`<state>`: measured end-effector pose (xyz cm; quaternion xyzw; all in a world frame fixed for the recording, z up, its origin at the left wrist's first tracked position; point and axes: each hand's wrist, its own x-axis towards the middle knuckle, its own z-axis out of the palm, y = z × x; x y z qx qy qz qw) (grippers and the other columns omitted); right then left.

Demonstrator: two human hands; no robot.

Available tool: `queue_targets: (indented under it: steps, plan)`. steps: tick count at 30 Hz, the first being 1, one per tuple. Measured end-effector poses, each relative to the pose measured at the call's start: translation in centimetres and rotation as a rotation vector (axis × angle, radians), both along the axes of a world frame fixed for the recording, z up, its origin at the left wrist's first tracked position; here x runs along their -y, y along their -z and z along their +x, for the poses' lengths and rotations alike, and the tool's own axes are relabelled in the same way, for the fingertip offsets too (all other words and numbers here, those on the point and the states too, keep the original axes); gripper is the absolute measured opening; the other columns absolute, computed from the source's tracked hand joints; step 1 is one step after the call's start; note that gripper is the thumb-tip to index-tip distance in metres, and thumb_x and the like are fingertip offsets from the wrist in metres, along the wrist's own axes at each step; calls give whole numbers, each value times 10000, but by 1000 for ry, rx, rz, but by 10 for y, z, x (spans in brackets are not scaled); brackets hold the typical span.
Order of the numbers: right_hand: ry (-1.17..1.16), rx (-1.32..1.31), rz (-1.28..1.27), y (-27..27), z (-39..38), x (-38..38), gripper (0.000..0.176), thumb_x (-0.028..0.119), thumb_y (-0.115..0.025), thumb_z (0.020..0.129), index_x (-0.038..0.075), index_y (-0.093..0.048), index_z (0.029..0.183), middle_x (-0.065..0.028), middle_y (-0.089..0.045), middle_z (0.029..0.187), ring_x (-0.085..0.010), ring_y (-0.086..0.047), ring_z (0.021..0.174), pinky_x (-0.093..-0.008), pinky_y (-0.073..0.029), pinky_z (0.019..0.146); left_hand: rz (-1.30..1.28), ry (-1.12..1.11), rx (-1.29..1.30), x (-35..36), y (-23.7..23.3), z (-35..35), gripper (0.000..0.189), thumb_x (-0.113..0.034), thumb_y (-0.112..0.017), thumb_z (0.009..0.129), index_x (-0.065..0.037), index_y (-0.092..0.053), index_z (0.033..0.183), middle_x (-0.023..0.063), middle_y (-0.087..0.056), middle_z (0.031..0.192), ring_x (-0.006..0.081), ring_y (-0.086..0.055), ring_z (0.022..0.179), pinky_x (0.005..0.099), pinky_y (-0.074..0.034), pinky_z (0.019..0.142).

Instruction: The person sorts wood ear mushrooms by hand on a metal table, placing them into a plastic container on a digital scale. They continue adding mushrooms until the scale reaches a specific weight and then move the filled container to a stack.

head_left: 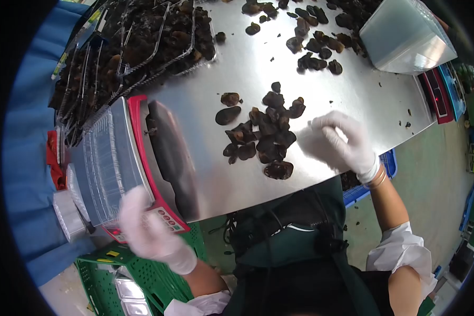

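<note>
My right hand (348,143), in a white glove, hovers over the metal table (237,192) to the right of a loose pile of dark wood ear mushrooms (268,124). Its fingers are loosely curved, a gap shows between thumb and fingers, and nothing is in them. My left hand (150,229), also gloved, is smeared by motion over the front corner of a red digital scale (166,216). A clear plastic tray (116,158) lies on the scale, and the left fingertips overlap its near edge in this view.
Clear boxes filled with mushrooms (158,39) stand at the back left. More mushrooms (318,45) lie across the far side. A stack of clear containers (408,39) is beside a second red scale (438,97). Below the table are a green crate (142,274) and a blue basket (389,163).
</note>
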<state>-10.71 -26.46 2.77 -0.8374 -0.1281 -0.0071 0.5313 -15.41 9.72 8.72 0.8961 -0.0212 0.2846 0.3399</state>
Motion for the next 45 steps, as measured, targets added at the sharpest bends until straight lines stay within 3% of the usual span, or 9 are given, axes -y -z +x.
queue_targets:
  steps: [5, 13, 15, 17, 19, 21, 30, 39, 45]
  plan:
    - [10, 47, -396, 18, -40, -45, 340, 349, -791, 791, 62, -651, 910, -82, -567, 804, -277, -576, 768, -386, -472, 717, 329, -414, -317, -68, 0, 2, 404, -231, -581, 1006, 7, -588, 1333, 159, -641, 1280, 288, -586, 1161, 371, -450, 960]
    - [131, 100, -293, 35, -44, -63, 230, 201, -770, 777, 97, -630, 926, -59, -562, 854, -266, -559, 834, -383, -445, 767, 124, -305, -239, 13, -6, -1, 522, -200, -647, 947, -3, -515, 1412, 184, -560, 1368, 321, -519, 1256, 414, -383, 1083]
    - [220, 168, -325, 34, -39, -55, 215, 185, -764, 777, 97, -637, 928, -57, -566, 856, -272, -560, 851, -387, -445, 775, 320, -84, 39, 29, 1, -3, 623, -245, -733, 870, -6, -521, 1405, 175, -550, 1369, 343, -489, 1283, 434, -382, 1083]
    - [203, 188, -357, 31, -36, -50, 270, 182, -770, 770, 93, -635, 987, -58, -580, 869, -272, -572, 872, -394, -450, 808, 331, 202, -116, 55, 14, -5, 837, -318, -821, 766, -9, -456, 1453, 219, -465, 1428, 361, -481, 1282, 450, -383, 1080]
    - [180, 166, -247, 26, -32, -50, 459, 216, -798, 743, 81, -616, 1142, -84, -616, 998, -294, -586, 975, -405, -452, 895, 256, 212, -378, 87, 30, 0, 1065, -318, -875, 688, -25, -299, 1534, 283, -298, 1516, 416, -492, 1278, 459, -421, 1062]
    - [205, 143, -287, 18, -36, -51, 1076, 362, -893, 624, 72, -352, 1507, -227, -437, 1433, -393, -529, 1188, -435, -409, 1051, 181, 217, -473, 93, 48, 5, 1151, -290, -889, 667, -45, -203, 1558, 304, -214, 1537, 449, -485, 1281, 463, -443, 1051]
    - [-9, -36, -600, -1, 32, -40, 1440, 420, -965, 462, 158, -109, 1590, -316, -220, 1561, -421, -643, 1096, -425, -561, 885, 119, 354, -810, 84, 42, 95, 1409, -136, -923, 560, -97, 44, 1584, 338, -34, 1589, 484, -500, 1271, 438, -494, 1029]
    - [-323, -125, -747, -9, 71, -48, 1292, 372, -957, 495, 137, -247, 1548, -227, -323, 1523, -395, -639, 1099, -432, -550, 896, 372, 431, -994, 87, 34, 129, 1348, -207, -931, 511, -89, -117, 1580, 318, -127, 1591, 467, -545, 1242, 428, -490, 1033]
    - [-301, -65, -537, -5, 42, -46, 983, 282, -897, 590, 144, -428, 1443, -174, -461, 1366, -370, -558, 1178, -423, -524, 952, 196, 500, -805, 77, 51, 100, 884, -144, -863, 580, -23, -436, 1344, 184, -356, 1485, 398, -623, 1118, 412, -516, 989]
